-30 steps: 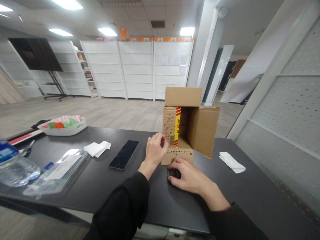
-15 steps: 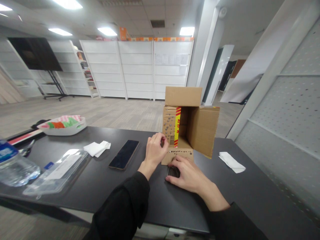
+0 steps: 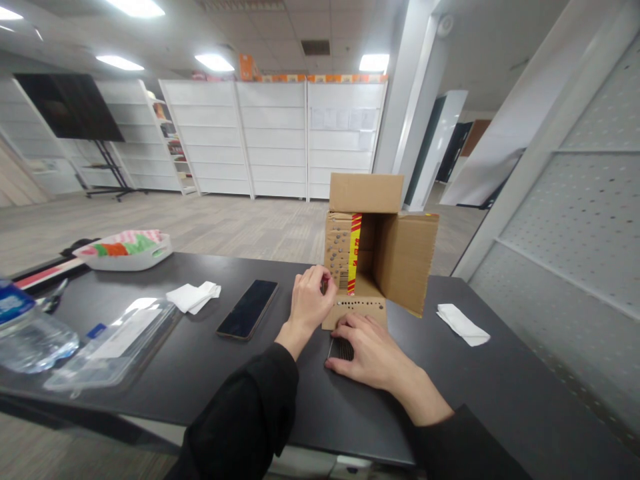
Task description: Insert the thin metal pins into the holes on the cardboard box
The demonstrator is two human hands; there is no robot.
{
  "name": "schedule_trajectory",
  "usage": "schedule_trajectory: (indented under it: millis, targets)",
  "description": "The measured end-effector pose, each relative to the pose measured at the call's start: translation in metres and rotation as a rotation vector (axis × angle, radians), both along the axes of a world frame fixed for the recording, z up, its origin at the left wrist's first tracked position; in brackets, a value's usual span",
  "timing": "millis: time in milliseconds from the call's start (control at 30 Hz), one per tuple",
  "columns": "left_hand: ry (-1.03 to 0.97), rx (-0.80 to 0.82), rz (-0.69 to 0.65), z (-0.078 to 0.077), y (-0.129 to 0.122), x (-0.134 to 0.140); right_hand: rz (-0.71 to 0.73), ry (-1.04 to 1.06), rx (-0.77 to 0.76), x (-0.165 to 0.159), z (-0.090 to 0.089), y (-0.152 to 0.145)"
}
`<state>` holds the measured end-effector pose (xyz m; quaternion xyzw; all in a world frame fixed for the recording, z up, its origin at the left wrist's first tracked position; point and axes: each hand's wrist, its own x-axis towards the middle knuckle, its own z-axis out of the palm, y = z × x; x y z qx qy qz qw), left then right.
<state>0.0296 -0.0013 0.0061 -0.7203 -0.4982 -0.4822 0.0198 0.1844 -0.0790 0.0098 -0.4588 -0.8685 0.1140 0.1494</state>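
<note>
An open cardboard box [image 3: 405, 260] stands on its side on the table, holes and dark round dots on its left flap and a row of holes along the lower flap [image 3: 360, 307]. Beside the left flap, my left hand [image 3: 311, 301] is raised with its fingers curled into a pinch; whatever lies in them is hidden. My right hand [image 3: 373, 350] spans a flat, dark, ribbed object [image 3: 342, 349] on the table just in front of the lower flap. Its thumb is at the near edge and its fingers at the far edge, covering much of the object.
Left of my hands lie a phone [image 3: 248, 309], folded tissues [image 3: 194, 297] and a clear plastic case [image 3: 117, 343]. Farther left are a water bottle [image 3: 35, 333] and a white basket [image 3: 125, 259]. Another tissue [image 3: 463, 325] lies right of the box.
My right hand has slid slightly left along with the dark ribbed object. My left hand has stayed almost where it was, still curled beside the box.
</note>
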Motion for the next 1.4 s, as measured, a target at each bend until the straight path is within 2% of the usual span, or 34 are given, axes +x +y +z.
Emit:
schedule_trajectory:
  millis: [533, 967, 1200, 1400]
  targets:
    - [0.003, -0.012, 0.009, 0.000, 0.000, 0.001, 0.037, -0.073, 0.067, -0.012, 0.001, -0.005]
    - [-0.006, -0.002, 0.002, 0.000, 0.000, 0.000, 0.018, 0.000, 0.077, -0.013, 0.006, -0.004]
    - [-0.002, -0.011, 0.002, 0.000, 0.000, 0.000, -0.001, 0.086, 0.112, -0.011, 0.002, 0.003]
    - [-0.006, -0.010, 0.005, 0.001, 0.000, 0.001, -0.055, 0.299, 0.137, -0.006, -0.006, 0.013]
